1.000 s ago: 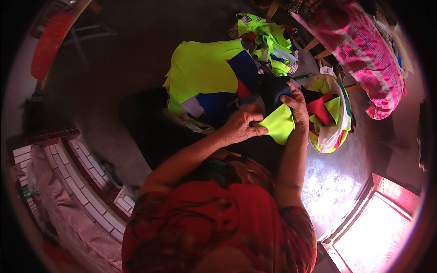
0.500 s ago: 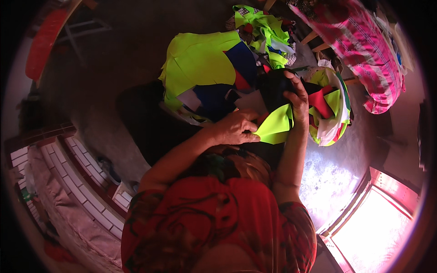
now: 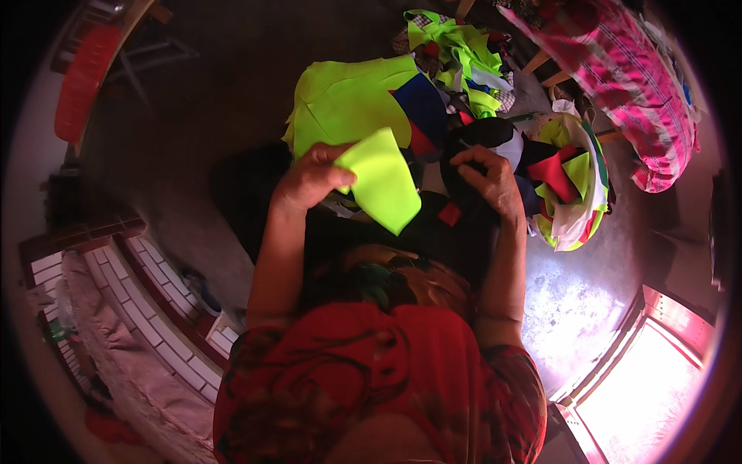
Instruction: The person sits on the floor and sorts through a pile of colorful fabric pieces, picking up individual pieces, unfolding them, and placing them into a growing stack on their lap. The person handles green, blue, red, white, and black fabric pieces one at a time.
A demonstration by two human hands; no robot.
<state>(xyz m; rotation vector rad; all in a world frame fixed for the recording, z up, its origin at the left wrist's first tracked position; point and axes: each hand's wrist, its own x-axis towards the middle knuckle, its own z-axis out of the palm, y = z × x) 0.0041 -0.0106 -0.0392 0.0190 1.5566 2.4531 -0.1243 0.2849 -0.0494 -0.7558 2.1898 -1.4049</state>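
A grey floor (image 3: 576,298) fills the room, dark to the left and brightly lit towards its near right corner, where a glaring doorway (image 3: 641,394) stands. A white-tiled ledge (image 3: 174,344) runs past the floor's near left corner, with a brownish-pink cloth (image 3: 116,348) along it. A red seat (image 3: 86,93) shows at the far left corner. At the far right corner, a pink plaid cloth (image 3: 634,100) is draped above wooden legs (image 3: 535,62).

The person wears a red patterned shirt (image 3: 355,348). The left hand (image 3: 308,182) is clamped on a lime patch (image 3: 382,185), thumb over its left edge. The patch is held up in front of the near part of a lime stack (image 3: 348,104); blue pieces (image 3: 417,100) lie at the stack's right edge.

The right hand (image 3: 495,184) is over a black piece (image 3: 468,147), well apart from the patch. Its thumb and fingers curl towards each other; whether they meet or pinch anything, I cannot tell. A small red scrap (image 3: 450,214) lies to its lower left.

Just beyond the right hand is a mixed bundle (image 3: 573,230) of lime, red and white cloth. A scrap heap (image 3: 464,62), mostly lime, lies on the floor towards its far edge.
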